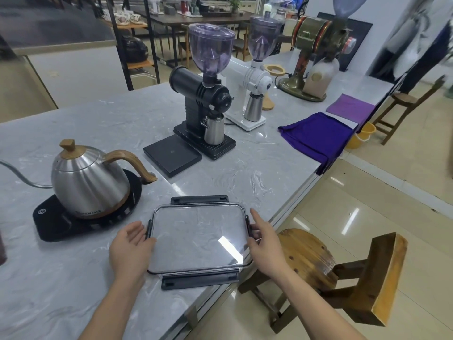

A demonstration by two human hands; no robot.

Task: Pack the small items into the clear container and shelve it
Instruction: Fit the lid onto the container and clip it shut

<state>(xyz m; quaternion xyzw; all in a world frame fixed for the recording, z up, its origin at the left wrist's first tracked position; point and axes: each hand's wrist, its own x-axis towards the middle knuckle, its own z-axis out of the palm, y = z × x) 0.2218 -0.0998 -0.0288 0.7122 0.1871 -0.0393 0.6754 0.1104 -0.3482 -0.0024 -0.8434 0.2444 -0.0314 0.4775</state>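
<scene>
Clear container (198, 239), lidded, is flanked at its short sides by the left hand (131, 244) and right hand (263, 238), fingers loosely open against the side latches (248, 225), presumably for unlatching; nothing is gripped

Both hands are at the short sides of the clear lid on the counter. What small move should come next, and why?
Probably lift the clear lid off the counter. The left hand and right hand flank it at its dark side latches, and all four latches look flipped outward. Whether a container sits beneath it cannot be told.
</scene>
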